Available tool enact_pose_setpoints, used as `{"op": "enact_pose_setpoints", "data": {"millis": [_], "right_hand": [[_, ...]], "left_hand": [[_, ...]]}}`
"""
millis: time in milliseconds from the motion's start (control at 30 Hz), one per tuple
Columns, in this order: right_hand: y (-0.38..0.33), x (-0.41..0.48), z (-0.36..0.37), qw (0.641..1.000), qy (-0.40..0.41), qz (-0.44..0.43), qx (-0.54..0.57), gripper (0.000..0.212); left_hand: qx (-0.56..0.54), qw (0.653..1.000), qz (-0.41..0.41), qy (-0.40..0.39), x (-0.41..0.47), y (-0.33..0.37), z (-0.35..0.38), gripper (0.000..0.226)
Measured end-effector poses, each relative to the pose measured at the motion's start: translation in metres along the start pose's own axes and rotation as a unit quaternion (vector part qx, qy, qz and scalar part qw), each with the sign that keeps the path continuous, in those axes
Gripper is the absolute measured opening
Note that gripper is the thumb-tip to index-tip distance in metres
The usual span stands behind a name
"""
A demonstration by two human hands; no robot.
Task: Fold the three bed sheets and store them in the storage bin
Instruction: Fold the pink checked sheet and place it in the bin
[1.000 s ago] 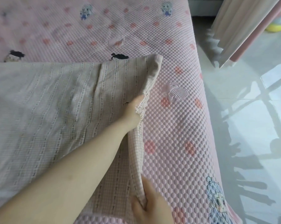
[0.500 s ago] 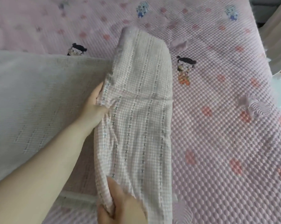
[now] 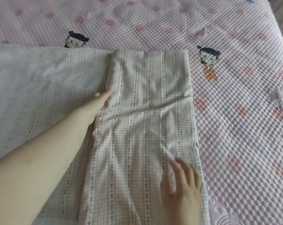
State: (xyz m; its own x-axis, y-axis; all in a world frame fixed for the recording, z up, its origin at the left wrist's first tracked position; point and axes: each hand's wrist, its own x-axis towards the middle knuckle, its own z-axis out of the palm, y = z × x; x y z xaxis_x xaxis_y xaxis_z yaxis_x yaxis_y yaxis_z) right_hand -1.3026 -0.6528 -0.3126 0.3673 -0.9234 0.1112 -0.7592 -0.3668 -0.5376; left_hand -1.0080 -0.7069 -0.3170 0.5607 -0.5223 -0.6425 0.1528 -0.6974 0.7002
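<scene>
The checked bed sheet (image 3: 40,95) lies on the pink quilted bed cover (image 3: 238,130), its right part folded over as a long flap (image 3: 142,114). The right hand (image 3: 181,184) rests flat on the flap's near right corner, fingers spread. The left hand (image 3: 101,99) meets the flap's left edge; whether it grips is unclear.

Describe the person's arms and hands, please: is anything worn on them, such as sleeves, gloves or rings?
Nothing worn shows. The left hand and left forearm are bare to the picture's edge: no sleeve, watch or bracelet. The right hand is also bare, without a glove; it is blurred, so a thin ring cannot be ruled out.
</scene>
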Motion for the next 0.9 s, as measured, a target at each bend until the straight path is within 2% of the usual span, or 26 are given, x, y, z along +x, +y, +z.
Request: {"op": "enact_pose_setpoints", "data": {"millis": [33,100,133,200,233,400,500,533,600,633,700,800,900], "right_hand": [[0.013,0.007,0.004,0.997,-0.007,0.069,-0.042,0.045],[0.023,0.020,0.007,0.979,-0.080,0.178,-0.051,0.071],[0.022,0.022,0.009,0.971,-0.112,0.208,-0.049,0.076],[0.019,0.021,0.015,0.964,-0.127,0.228,-0.052,0.077],[0.019,0.020,0.017,0.966,-0.124,0.219,-0.057,0.078],[0.020,0.021,0.018,0.963,-0.182,0.184,-0.079,0.075],[0.018,0.021,0.016,0.963,-0.168,0.205,-0.048,0.084],[0.019,0.020,0.014,0.966,-0.137,0.216,-0.028,0.083],[0.021,0.017,0.007,0.969,-0.045,0.244,0.002,0.067],[0.021,0.016,-0.001,0.959,-0.036,0.278,0.031,0.060],[0.024,0.012,-0.015,0.933,-0.098,0.336,0.089,0.051],[0.039,0.006,-0.032,0.910,-0.178,0.355,0.121,0.033],[0.051,0.008,-0.037,0.889,-0.224,0.365,0.163,0.034]], "left_hand": [[0.032,0.999,0.003,0.018,0.008,0.006,0.004,0.072],[0.088,0.994,0.025,0.057,0.016,0.019,0.011,0.072],[0.087,0.991,0.061,0.079,0.020,0.021,0.013,0.062],[0.057,0.982,0.135,0.121,0.022,0.019,0.013,0.032],[0.043,0.977,0.152,0.142,0.022,0.013,0.012,0.028],[0.102,0.967,0.127,0.197,0.028,0.001,0.014,0.043],[0.111,0.964,0.113,0.214,0.031,0.009,0.020,0.061],[0.123,0.964,0.107,0.212,0.028,0.011,0.022,0.062],[0.121,0.966,0.098,0.208,0.027,0.011,0.022,0.059],[0.110,0.969,0.089,0.200,0.024,0.010,0.022,0.058],[0.069,0.979,0.076,0.174,0.019,0.005,0.018,0.058],[-0.012,0.990,0.056,0.133,-0.007,-0.011,0.012,0.054],[-0.032,0.995,0.033,0.083,-0.049,-0.045,0.007,0.060]]}}
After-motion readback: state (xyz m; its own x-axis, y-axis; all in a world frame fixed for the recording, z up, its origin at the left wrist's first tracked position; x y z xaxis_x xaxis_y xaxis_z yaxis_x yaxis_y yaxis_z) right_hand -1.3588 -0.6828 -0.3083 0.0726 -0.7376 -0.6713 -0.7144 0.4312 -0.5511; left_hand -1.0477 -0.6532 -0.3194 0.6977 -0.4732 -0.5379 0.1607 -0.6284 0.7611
